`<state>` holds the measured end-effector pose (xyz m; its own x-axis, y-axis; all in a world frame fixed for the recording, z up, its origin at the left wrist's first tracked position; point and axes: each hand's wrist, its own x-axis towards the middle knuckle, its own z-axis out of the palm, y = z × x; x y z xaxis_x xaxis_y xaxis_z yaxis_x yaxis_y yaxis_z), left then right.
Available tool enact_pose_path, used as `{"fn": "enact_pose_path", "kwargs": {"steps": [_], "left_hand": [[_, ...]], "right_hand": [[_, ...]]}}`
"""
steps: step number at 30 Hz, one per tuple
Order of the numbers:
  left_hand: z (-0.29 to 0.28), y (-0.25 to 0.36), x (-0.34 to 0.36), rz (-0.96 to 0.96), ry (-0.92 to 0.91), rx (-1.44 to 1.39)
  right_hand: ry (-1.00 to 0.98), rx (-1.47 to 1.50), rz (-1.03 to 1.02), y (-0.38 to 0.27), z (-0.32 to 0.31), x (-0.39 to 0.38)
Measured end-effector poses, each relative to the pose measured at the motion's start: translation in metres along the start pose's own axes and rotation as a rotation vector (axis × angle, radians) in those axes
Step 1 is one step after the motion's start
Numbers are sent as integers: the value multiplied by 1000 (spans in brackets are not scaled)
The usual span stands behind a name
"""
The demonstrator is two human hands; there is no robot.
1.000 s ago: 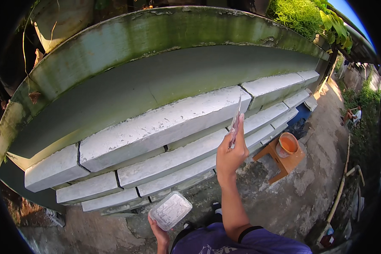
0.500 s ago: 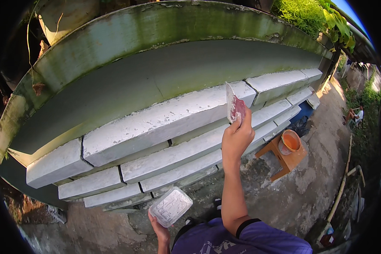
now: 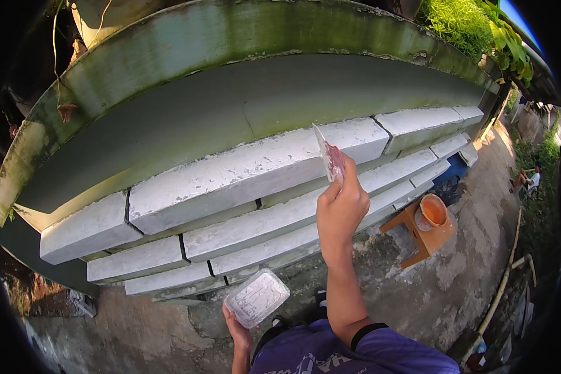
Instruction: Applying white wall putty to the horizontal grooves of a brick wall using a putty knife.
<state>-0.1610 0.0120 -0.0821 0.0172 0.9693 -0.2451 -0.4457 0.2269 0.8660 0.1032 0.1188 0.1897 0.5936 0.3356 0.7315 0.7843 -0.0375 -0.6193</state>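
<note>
While the right hand (image 3: 344,202) closes around a scraper (image 3: 332,163), whose thin blade and reddish grip are smeared white, the tool stands over the right part of the long top block (image 3: 230,171), blade pointing up; whether its edge touches that block cannot be told. The left hand (image 3: 238,330) grips the near edge of a shallow rectangular tray (image 3: 273,307), well below the block, its inside coated with white paste.

The long top block has a whitish upper face, flecked with grey patches toward the back and smoother on its front. Dark open joints part it from the left block (image 3: 87,230) and the right block (image 3: 421,121) beside it, and similar pale courses (image 3: 262,230) step down beneath it. Behind it rises a grey-green wall (image 3: 230,93), hairline-cracked and stained; above it curves a mossy, chipped band (image 3: 230,37).

The place is outdoors. Rough, patched concrete ground (image 3: 168,330) spreads below the block. To the block's lower right, an orange bucket (image 3: 421,220) rests on an orange-brown stool (image 3: 439,240). Farther right of it, a person (image 3: 531,181) sits near greenery; bright foliage (image 3: 455,22) hangs to its upper right.
</note>
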Motion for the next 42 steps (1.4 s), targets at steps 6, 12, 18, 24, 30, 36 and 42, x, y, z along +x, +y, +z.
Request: {"fn": "enact_pose_path", "kwargs": {"steps": [6,12,18,24,30,36,42], "left_hand": [[-3,0,-5,2,4,3],[-8,-1,-11,35,31,-10],[-8,4,-16,-2,52,12],[-8,2,-16,-2,36,19],[-11,0,-18,-28,44,25],[-11,-3,-18,-43,35,-38],[-8,0,-20,-28,42,-46]], "right_hand": [[-151,228,-190,-32,3,-13],[-211,170,-656,-27,11,20],[-281,89,-717,-22,7,39],[-419,81,-688,-27,17,59],[-452,119,-712,-22,17,51],[-498,96,-782,-20,23,46],[-518,95,-823,-19,2,40]]}}
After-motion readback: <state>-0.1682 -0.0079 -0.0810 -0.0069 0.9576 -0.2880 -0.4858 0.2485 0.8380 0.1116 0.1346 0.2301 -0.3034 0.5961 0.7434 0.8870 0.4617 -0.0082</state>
